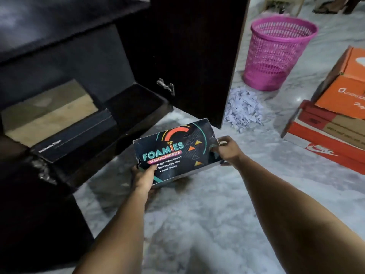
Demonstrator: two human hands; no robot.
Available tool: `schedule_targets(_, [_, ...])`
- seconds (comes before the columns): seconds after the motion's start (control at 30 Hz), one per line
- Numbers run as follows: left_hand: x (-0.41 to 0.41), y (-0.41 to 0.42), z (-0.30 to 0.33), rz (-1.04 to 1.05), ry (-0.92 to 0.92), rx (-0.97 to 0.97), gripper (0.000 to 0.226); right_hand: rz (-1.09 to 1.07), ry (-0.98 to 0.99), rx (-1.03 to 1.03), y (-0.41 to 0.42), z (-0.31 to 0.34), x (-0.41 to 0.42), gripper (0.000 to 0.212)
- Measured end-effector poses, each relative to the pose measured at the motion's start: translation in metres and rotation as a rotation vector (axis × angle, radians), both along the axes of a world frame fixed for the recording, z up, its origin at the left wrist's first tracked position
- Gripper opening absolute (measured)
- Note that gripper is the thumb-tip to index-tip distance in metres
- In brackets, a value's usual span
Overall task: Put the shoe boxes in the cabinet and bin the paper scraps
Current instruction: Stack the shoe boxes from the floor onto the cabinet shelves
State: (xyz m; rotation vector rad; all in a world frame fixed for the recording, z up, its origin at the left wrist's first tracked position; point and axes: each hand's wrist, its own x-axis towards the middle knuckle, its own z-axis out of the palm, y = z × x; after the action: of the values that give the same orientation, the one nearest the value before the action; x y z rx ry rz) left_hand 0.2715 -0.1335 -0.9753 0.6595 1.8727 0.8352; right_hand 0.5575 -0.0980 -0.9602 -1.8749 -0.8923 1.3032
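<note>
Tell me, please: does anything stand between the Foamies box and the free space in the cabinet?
Nothing visible does. Both hands, left hand and right hand, hold the Foamies box in front of the open cabinet. The dark gap right of the stored boxes looks unobstructed.

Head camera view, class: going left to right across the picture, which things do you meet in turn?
Open cabinet with boxes inside → left hand → Foamies Skechers shoe box → right hand → paper scraps → pink bin → stack of shoe boxes.
</note>
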Motion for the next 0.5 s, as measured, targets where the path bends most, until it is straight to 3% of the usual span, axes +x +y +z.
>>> schedule_targets(0.13, [-0.062, 0.033, 0.016, 0.126, 0.045, 0.17, 0.067, -0.104, 0.085, 0.327, 0.038, 0.022, -0.072, 0.037])
schedule_targets(0.23, [-0.08, 0.053, 0.074, 0.272, 0.097, 0.361, 0.061, -0.098, 0.19, 0.492, 0.071, 0.057, -0.12, 0.026])
schedule_targets(0.3, [-0.094, 0.077, 0.099, 0.426, 0.128, 0.455, 0.052, -0.071, 0.266, 0.55, 0.098, 0.075, -0.147, 0.026])
schedule_targets(0.4, [-0.122, 0.112, 0.132, 0.664, 0.076, 0.554, 0.045, 0.032, 0.355, 0.558, 0.129, 0.105, -0.183, 0.042])
schedule_targets(0.5, [-0.161, 0.148, 0.153, 0.889, 0.008, 0.709, 0.027, 0.132, 0.341, 0.604, 0.165, 0.119, -0.223, 0.043])
